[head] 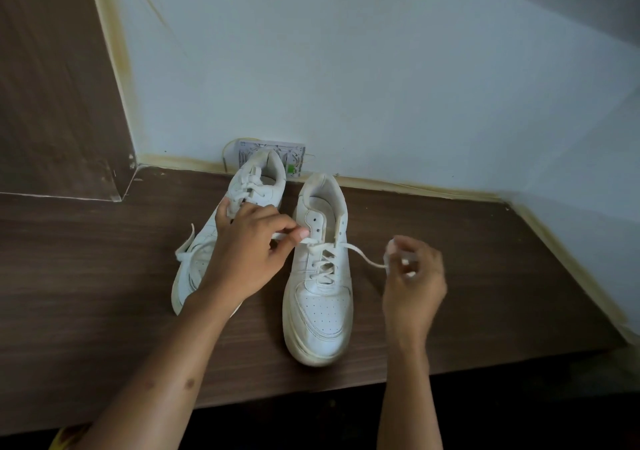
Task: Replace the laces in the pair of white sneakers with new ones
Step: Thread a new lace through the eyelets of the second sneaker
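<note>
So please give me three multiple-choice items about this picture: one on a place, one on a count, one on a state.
1. Where do the sneakers stand?
A. on a brown wooden surface
B. on a white wall shelf
C. inside a box

2. How many sneakers are in view?
A. one
B. two
C. four

3. In what state are the top holes of the right sneaker?
A. laced and tied in a bow
B. covered with tape
C. empty, with no lace through them

Answers:
1 A: both stand on the wooden surface beside the wall.
2 B: the left sneaker and the right sneaker.
3 C: the lace crosses only lower down, and the left hand and right hand each pinch one end.
</note>
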`<state>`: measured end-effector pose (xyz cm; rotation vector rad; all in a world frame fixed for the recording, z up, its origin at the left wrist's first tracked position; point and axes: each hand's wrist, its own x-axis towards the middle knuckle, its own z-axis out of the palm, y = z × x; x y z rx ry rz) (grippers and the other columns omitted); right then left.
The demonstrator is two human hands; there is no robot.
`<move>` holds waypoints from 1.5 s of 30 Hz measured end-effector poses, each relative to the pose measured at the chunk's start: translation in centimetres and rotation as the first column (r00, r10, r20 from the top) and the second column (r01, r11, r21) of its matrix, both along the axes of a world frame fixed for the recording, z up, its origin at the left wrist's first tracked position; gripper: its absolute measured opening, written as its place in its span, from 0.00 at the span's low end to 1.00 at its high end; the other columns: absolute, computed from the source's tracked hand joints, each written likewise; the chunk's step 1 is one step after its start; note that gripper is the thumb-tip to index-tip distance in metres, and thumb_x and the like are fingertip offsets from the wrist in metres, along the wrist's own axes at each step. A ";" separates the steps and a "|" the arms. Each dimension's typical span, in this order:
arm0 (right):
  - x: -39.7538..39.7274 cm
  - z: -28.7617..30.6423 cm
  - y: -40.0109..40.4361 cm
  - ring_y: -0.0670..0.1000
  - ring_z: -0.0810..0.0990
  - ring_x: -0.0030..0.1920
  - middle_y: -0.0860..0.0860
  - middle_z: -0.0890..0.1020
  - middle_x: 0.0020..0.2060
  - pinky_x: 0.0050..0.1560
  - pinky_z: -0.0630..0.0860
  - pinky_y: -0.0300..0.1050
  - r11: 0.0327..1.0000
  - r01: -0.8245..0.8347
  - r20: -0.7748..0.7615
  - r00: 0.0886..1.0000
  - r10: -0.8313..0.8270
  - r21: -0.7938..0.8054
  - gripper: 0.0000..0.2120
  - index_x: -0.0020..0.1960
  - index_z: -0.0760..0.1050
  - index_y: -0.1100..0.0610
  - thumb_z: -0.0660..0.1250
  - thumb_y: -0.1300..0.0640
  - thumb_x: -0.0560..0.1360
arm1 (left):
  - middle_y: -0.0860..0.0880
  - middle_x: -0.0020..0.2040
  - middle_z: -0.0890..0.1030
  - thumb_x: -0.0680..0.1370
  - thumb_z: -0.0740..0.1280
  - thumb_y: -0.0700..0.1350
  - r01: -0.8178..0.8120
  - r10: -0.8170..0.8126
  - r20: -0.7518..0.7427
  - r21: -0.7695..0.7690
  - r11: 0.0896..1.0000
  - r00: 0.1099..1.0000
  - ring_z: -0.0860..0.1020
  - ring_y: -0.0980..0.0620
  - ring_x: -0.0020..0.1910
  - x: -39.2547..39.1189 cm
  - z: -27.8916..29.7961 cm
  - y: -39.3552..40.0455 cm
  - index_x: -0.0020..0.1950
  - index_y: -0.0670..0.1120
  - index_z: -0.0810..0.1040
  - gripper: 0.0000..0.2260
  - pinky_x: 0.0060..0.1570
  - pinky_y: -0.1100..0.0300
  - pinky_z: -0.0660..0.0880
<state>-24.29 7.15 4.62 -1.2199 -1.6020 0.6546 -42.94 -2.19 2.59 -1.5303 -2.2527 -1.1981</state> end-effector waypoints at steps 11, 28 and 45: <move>-1.7 -0.9 -0.6 0.44 0.80 0.42 0.42 0.81 0.38 0.43 0.76 0.37 0.980 -0.201 0.105 0.974 0.200 -0.008 0.07 0.43 0.79 0.47 0.71 0.59 0.76 | 0.62 0.39 0.77 0.73 0.58 0.67 0.027 -0.027 0.001 -0.020 0.999 1.000 0.76 0.53 0.49 -0.6 0.1 -0.3 0.41 0.58 0.83 0.19 0.70 0.33 0.52; 1.2 0.1 0.5 0.37 0.78 0.31 0.46 0.81 0.33 0.32 0.72 0.29 0.965 -0.201 0.067 0.974 0.215 -0.168 0.02 0.45 0.81 0.55 0.72 0.57 0.75 | 0.60 0.38 0.77 0.73 0.58 0.69 0.019 -0.015 0.076 -0.053 0.998 0.997 0.73 0.58 0.50 -1.1 0.7 -1.0 0.35 0.55 0.80 0.22 0.72 0.35 0.48; -1.8 1.9 -2.7 0.49 0.73 0.42 0.53 0.77 0.41 0.45 0.69 0.42 0.227 -0.924 -0.574 0.370 0.731 -0.307 0.18 0.59 0.74 0.71 0.69 0.58 0.75 | 0.58 0.66 0.76 0.74 0.72 0.54 0.397 -0.483 0.459 0.277 0.875 0.745 0.67 0.49 0.72 2.2 4.3 -1.0 0.50 0.51 0.86 0.10 0.71 0.45 0.63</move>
